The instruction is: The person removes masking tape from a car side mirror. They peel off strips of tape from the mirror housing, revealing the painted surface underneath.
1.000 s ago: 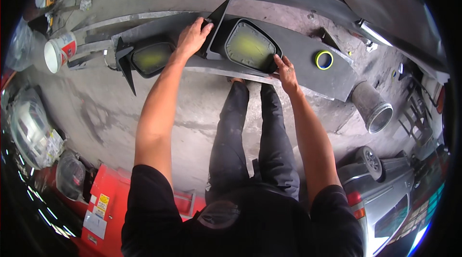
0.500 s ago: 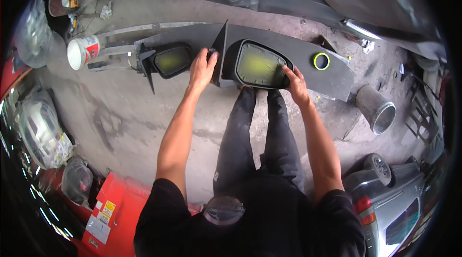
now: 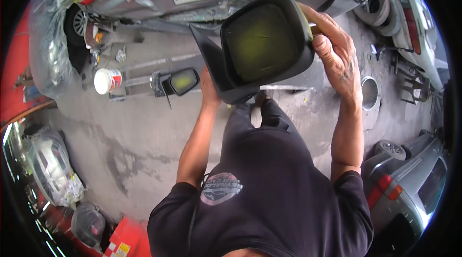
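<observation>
A black car side mirror (image 3: 262, 40) is raised in front of me, its masked glass face dusted with yellow-green. My right hand (image 3: 337, 50) grips the housing's right edge, thumb near the face and fingers around the outer side. At the lower left, my left hand (image 3: 209, 87) is around the mounting base, with most of its fingers hidden behind it. A second side mirror (image 3: 184, 82), smaller in view and with a similar yellow-green patch, lies beyond my left forearm on a low stand.
A white-and-red bucket (image 3: 107, 81) stands at the left. The grey car bumper (image 3: 139, 2) spans the far side. A metal cylinder (image 3: 369, 94) stands right of my forearm. A silver car (image 3: 404, 180) is at lower right, and plastic-wrapped parts (image 3: 50, 165) lie at left.
Both hands have lifted the side mirror off the dark panel, up and closer to me. The view has tilted up, bringing more of the car ahead into sight.
</observation>
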Available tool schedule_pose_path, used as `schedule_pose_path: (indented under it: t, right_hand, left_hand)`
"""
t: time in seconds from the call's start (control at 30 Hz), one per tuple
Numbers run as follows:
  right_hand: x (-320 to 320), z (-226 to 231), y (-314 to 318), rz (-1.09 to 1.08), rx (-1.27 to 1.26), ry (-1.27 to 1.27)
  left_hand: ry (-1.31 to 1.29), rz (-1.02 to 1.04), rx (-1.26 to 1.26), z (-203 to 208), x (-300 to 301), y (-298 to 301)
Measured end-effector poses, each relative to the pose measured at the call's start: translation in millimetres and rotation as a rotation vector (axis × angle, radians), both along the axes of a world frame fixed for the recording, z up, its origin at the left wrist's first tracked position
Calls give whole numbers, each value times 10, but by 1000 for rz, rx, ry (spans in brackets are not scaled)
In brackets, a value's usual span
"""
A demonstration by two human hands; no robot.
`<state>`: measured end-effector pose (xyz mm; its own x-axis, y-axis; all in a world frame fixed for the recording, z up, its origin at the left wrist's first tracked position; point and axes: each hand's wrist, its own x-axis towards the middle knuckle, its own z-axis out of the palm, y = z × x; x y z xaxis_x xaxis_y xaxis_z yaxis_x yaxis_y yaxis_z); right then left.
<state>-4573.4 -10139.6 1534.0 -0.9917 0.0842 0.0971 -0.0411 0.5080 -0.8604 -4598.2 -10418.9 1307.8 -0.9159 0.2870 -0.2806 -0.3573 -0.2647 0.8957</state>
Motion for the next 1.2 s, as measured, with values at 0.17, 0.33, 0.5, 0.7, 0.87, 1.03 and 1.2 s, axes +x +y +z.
schedule_pose_path:
  t: [0.17,0.33,0.5,0.7,0.87,1.03,1.2]
  right_hand:
    - [277,506,-76,157,-187,336]
    - [796,406,102,243,-496,193]
    - [1381,458,356,345,-286,154]
    - [1834,589,711,377,-122,171]
    - [2094,740,914,349,-50,225]
    - [2158,969,929,352,15,434]
    - [2108,1252,758,385,-3,626]
  left_hand:
    - [414,-163,-187,952,201,356]
    - [697,-70,-294,1327,552,715]
    - [876,-33,-424,1548,1114,1196]
    - [869,-19,-435,1532,1656,1637]
    - [982,-8,-471,1609,1935,1817]
    - [870,-37,-245,1662,2177,1905]
    - [665,-52,13,1892,2147,1866]
